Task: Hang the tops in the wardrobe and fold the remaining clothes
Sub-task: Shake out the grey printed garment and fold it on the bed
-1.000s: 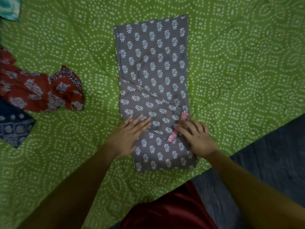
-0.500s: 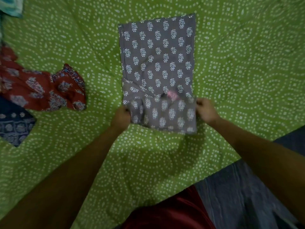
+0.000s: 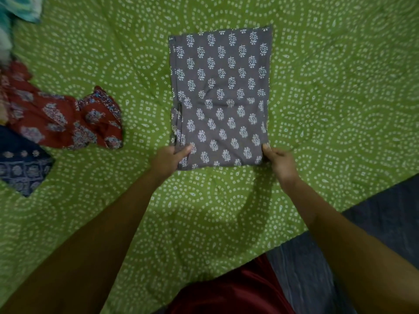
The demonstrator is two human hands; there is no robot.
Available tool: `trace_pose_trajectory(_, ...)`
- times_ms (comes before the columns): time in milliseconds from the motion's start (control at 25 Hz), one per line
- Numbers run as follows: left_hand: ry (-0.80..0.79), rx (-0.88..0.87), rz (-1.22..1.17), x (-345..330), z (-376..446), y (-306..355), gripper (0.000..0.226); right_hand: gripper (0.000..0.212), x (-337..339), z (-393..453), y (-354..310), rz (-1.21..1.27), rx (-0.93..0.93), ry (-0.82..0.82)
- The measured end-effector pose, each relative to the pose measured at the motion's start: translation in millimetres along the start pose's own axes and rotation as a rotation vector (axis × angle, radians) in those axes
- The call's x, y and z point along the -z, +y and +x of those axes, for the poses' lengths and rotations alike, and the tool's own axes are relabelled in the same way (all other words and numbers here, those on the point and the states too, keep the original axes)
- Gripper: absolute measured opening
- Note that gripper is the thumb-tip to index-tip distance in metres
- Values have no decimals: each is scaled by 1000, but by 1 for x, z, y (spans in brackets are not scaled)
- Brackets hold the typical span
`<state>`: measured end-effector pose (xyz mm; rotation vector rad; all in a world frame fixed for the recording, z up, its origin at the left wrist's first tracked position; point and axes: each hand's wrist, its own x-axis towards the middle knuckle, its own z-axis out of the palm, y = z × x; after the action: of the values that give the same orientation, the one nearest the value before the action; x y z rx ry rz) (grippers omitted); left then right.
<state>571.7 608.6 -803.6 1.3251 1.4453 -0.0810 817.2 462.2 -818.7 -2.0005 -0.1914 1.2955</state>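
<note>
Two near corners of the folded grey printed garment (image 3: 221, 98) pinched, one in the left hand (image 3: 169, 158), one in the right hand (image 3: 280, 163), flat on the green bedspread (image 3: 328, 98), crumpled red garment (image 3: 65, 120) well left of the left hand.

left hand (image 3: 169, 158): pinching, thumb on top | right hand (image 3: 280, 163): pinching | arms: outstretched

A grey printed garment (image 3: 221, 98) lies folded into a rectangle on a green patterned bedspread (image 3: 328, 98). The left hand (image 3: 169, 159) pinches its near left corner and the right hand (image 3: 280, 163) grips its near right corner. A crumpled red garment (image 3: 65, 121) and a dark blue one (image 3: 21, 167) lie well to the left.
</note>
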Motion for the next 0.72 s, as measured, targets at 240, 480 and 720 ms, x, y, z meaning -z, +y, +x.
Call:
trace_pose_trajectory(240, -33, 67, -54, -8, -55, -65, 23, 33, -4, -66, 46, -76, -162, 11)
trace_pose_trajectory(480, 70, 75, -4, -3, -50, -61, 50, 43, 0, -58, 46, -100, -78, -5)
trace_pose_trajectory(720, 291, -117, 20, -14, -10, -20, 31, 23, -20, 5, 4, -216, 131, -32)
